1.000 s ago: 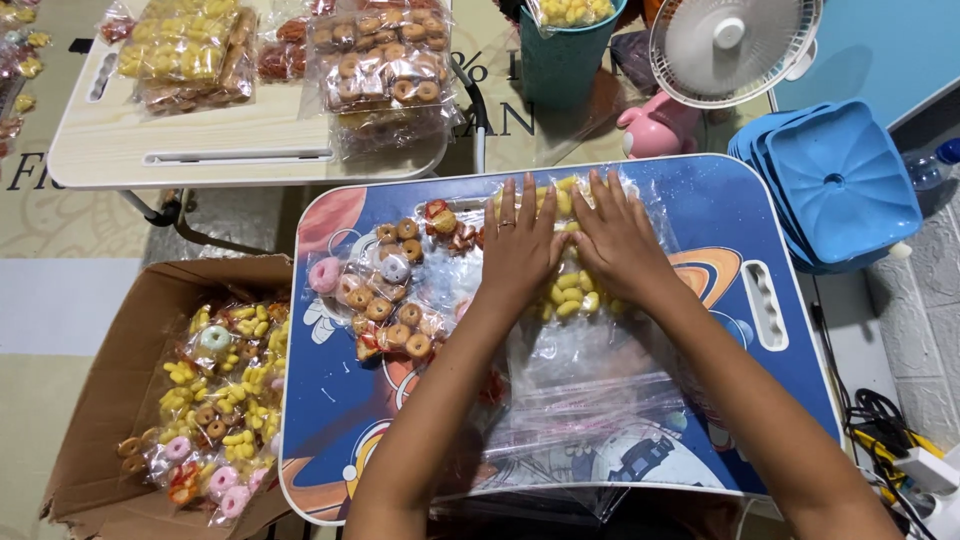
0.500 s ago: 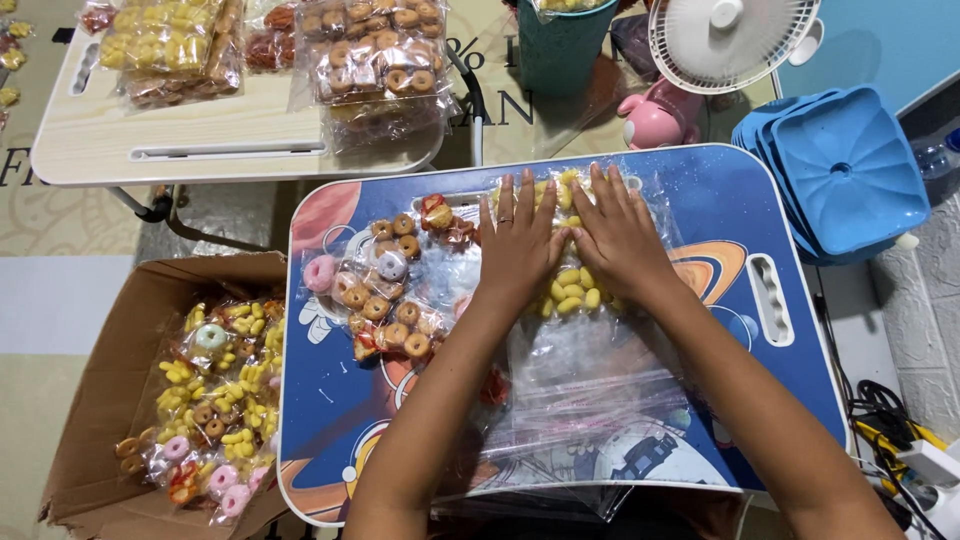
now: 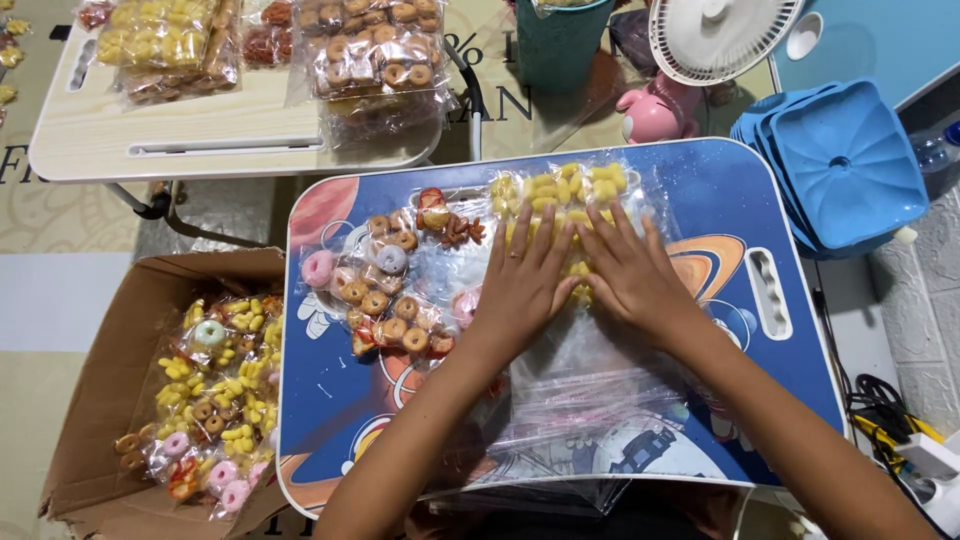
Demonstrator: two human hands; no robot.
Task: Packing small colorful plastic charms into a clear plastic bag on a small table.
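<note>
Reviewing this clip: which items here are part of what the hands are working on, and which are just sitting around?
In use:
- left hand and right hand, flat on the clear bag of yellow snacks
- stack of empty clear bags
- blue lap table

Lying about:
- bag of ring snacks
- cardboard box of filled bags
- white fan
- blue stools

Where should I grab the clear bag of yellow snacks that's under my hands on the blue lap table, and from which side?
Probably the flat empty plastic below the snacks. The clear bag lies flat with its yellow pieces bunched at the far end, and the left hand and right hand press on it. Coming from the near edge of the blue lap table, pinch that loose film.
</note>
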